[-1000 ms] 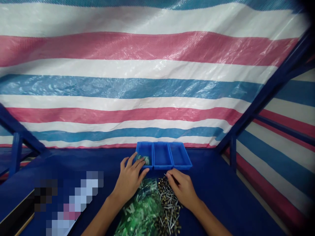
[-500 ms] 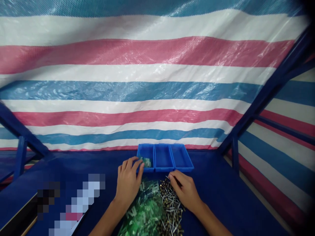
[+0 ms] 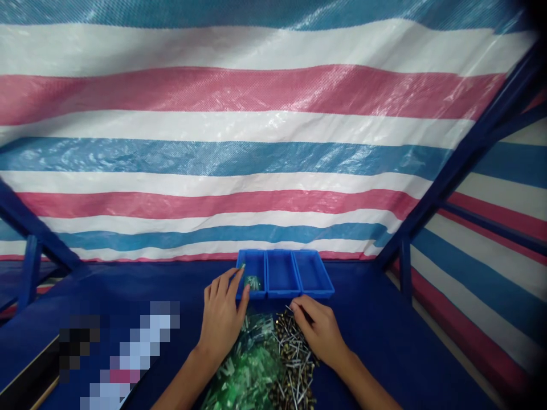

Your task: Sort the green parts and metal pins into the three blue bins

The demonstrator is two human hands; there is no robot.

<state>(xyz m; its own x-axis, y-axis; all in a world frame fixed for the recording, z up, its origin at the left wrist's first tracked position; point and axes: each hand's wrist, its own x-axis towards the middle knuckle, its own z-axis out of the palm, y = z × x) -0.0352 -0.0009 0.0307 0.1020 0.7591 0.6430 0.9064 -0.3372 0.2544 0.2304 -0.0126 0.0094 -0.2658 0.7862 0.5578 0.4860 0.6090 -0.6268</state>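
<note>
My left hand (image 3: 224,299) is over the front left corner of the left blue bin (image 3: 252,254), thumb and fingers apart. A tiny pale green piece (image 3: 243,266) shows at its index fingertip. Small green clear pieces (image 3: 253,282) lie in that bin. My right hand (image 3: 318,327) pinches a thin metal pin (image 3: 289,308) between thumb and forefinger, above the far end of a pile of metal pins with brass-coloured heads (image 3: 294,364). Left of these pins lies a heap of green clear plastic pieces (image 3: 252,370), between my forearms.
The middle bin (image 3: 282,273) and right bin (image 3: 314,273) adjoin the left one on the blue table (image 3: 376,319). Pixelated objects lie at the left. Blue frame bars (image 3: 404,236) and a striped sheet (image 3: 239,125) enclose the table.
The fingers of my left hand have opened a little and lifted, and the small green piece now shows at the index fingertip. My right hand keeps its pinch. The view has shifted slightly.
</note>
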